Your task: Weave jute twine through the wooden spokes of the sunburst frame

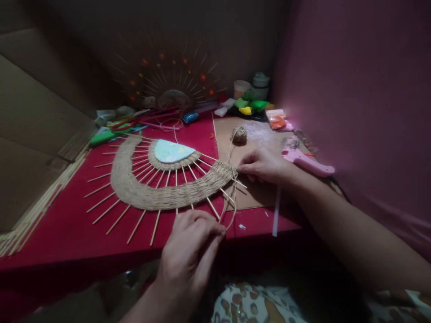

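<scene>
A half-round woven fan (168, 195) of thin wooden sticks lies on the red cloth, its woven twine forming a wide curved band. Its middle holds a pale blue-green half disc (173, 151). My left hand (193, 244) is at the front edge, its thumb and forefinger pinching a strand of twine (235, 208) that loops up to the band's right end. At that end my right hand (257, 166) is closed, fingertips pressed together at the twine and the band's edge. A ball of twine (239, 134) sits behind, its strand running down towards my right hand.
Brown cardboard (225, 130) lies under the fan's right side. A pink glue gun (308, 162) is at the right. Loose sticks (43, 206) line the left edge. Behind stand a flower-dotted fan (175, 96), a cup (241, 89), a jar (261, 85) and several coloured clay packets (259, 106).
</scene>
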The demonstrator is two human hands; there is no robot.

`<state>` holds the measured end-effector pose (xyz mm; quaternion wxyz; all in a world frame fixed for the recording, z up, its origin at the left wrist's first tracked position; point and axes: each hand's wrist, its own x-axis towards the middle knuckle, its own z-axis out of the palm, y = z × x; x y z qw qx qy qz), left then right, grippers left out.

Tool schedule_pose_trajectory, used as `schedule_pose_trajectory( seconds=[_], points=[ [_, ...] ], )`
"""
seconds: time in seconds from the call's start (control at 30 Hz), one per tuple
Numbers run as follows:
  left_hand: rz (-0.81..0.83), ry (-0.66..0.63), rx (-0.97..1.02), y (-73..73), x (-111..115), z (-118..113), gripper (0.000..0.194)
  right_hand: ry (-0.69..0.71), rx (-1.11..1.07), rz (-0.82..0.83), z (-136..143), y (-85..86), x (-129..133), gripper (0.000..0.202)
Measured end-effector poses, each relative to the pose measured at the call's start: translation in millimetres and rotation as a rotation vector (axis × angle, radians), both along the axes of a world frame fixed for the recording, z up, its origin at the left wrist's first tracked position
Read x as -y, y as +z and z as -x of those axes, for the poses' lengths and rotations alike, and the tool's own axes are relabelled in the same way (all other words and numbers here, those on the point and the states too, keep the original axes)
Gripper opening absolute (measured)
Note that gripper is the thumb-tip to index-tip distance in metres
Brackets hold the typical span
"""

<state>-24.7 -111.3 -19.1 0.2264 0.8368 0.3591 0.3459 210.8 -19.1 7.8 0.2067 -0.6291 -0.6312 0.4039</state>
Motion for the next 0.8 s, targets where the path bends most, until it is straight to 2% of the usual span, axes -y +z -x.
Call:
schedule_pose_trajectory(
  seconds=[0.2,0.43,0.57,0.7,0.8],
  points=[
    [-0.142,0.048,-0.088,-6.0,-0.4,-4.6,0.017,0.003,-0.011,-0.001,0.0,0.6,0.8,0.018],
    [-0.162,0.011,-0.067,-6.7,1.5,-3.1,0.016,0.002,-0.021,0.005,0.7,1.8,0.4,0.020],
    [-0.134,0.003,-0.072,-4.6,1.7,-3.7,0.017,-0.023,-0.116,0.038,0.3,4.5,-0.5,0.023],
    [-0.141,0.086,-0.069,-0.4,2.5,0.3,0.016,-0.021,-0.164,0.042,0.3,6.7,0.2,0.026],
    [-0.056,0.179,-0.048,4.9,-3.9,8.4,0.013,-0.026,-0.159,0.060,0.8,7.2,1.4,0.026]
  ],
)
